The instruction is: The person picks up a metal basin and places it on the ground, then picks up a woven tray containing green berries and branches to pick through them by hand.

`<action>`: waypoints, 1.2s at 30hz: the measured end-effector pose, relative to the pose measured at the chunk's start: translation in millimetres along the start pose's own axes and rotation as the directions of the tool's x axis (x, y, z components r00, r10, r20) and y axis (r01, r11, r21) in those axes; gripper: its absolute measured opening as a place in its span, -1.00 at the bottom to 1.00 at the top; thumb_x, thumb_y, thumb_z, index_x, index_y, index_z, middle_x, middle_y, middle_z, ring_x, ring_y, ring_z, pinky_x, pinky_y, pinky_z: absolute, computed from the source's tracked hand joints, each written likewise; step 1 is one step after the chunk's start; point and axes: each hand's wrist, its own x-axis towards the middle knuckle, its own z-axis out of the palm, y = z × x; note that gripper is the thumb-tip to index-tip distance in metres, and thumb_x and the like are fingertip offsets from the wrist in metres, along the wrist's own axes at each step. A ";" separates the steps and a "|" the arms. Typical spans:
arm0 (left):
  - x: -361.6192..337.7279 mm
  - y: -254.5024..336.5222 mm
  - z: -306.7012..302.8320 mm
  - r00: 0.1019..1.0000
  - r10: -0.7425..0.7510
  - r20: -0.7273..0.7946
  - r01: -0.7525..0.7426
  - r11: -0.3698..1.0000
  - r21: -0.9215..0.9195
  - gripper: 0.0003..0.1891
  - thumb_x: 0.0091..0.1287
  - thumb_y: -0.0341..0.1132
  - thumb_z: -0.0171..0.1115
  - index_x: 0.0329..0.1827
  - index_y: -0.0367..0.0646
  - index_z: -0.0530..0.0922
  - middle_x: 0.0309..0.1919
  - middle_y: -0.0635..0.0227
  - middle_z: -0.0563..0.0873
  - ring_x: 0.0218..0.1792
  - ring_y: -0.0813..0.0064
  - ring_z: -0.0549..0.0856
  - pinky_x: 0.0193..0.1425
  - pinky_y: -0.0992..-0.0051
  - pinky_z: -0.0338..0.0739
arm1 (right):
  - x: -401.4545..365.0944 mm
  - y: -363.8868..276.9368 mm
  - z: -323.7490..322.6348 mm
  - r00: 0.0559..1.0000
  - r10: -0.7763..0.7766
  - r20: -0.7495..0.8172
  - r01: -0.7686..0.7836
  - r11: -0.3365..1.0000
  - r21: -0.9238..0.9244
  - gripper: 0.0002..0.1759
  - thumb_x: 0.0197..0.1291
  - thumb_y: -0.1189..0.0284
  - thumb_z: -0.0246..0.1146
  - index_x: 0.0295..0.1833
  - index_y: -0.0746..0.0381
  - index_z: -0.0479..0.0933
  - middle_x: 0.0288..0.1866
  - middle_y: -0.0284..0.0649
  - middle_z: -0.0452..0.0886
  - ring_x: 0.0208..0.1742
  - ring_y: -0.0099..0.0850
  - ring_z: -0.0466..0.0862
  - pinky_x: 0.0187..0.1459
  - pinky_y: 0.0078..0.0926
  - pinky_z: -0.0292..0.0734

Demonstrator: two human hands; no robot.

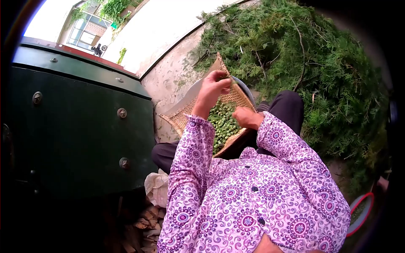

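Note:
A woven winnowing basket (190,113) lies tilted across my knees. Small round green cones (223,126) are heaped in it. My left hand (214,89) is raised over the basket near its far corner, thumb and fingers curled together; whatever is between them is too small to make out. Lower and to the right, my right hand (247,117) is closed just above the right edge of the cone heap, its fingertips largely hidden. Part of a grey metal basin (246,89) shows behind and under the basket.
A big pile of cut evergreen branches (312,63) fills the right side. At the left stands a dark green metal door or panel (76,122) with star studs. A pale sack (157,189) and split wood (147,221) lie lower left; a red-rimmed container (361,213) sits lower right.

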 end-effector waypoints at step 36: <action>-125.4 -4.1 -225.0 0.887 0.042 -0.460 -0.351 0.708 -0.613 -0.83 0.28 -0.34 0.11 -0.19 -0.27 0.53 -0.25 0.18 0.64 -0.32 0.40 0.63 -0.25 0.49 0.54 | 131.8 -13.9 74.0 0.901 0.432 -0.019 -0.433 0.900 -0.047 -0.58 -0.14 0.31 0.30 -0.18 0.39 0.54 -0.24 0.06 0.60 -0.16 -0.13 0.61 -0.06 -0.31 0.48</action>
